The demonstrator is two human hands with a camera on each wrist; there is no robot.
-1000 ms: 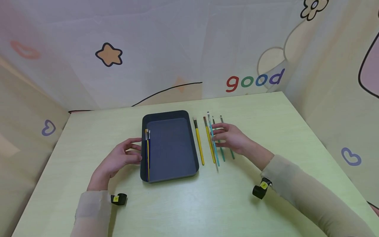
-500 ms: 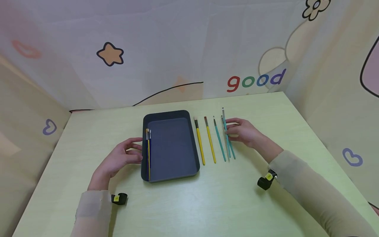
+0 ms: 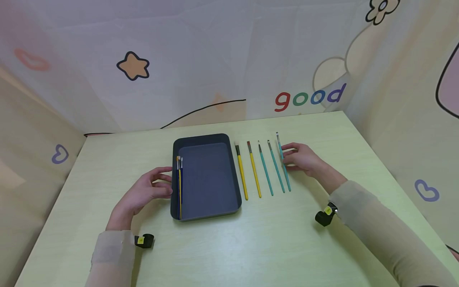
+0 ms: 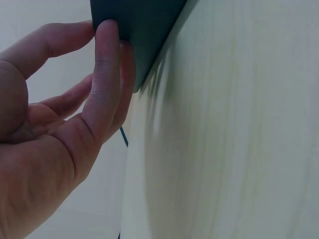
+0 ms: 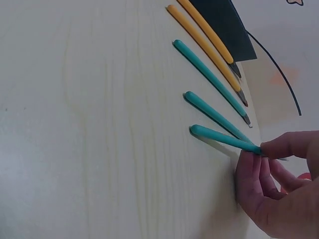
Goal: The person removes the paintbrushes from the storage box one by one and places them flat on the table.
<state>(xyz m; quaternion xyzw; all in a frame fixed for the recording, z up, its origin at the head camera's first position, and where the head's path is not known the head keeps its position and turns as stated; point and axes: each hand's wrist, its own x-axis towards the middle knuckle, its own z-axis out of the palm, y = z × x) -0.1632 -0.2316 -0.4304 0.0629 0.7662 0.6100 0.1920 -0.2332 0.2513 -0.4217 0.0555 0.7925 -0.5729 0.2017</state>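
Observation:
My right hand (image 3: 304, 160) pinches a turquoise paintbrush (image 3: 287, 177) between thumb and fingers, at the right end of a row of brushes. In the right wrist view, the brush's rounded handle end (image 5: 202, 130) slants away from the fingertips, low over the table. Left of it lie two more turquoise paintbrushes (image 3: 276, 167) (image 3: 265, 169) and two yellow-handled ones (image 3: 254, 169) (image 3: 242, 171). My left hand (image 3: 143, 193) touches the outer left wall of a dark grey tray (image 3: 211, 179) with its fingertips. Several thin paintbrushes (image 3: 180, 187) lie along the tray's left inner side.
The pale wooden table (image 3: 222, 251) has a patterned cloth backdrop (image 3: 201, 59) behind it and at both sides. Small black wrist cameras sit under both cuffs. The brushes in the row lie apart, side by side, right of the tray.
My right hand has moved right with the turquoise paintbrush, passing over the other brushes to the row's right end. The left hand and the tray have stayed in place.

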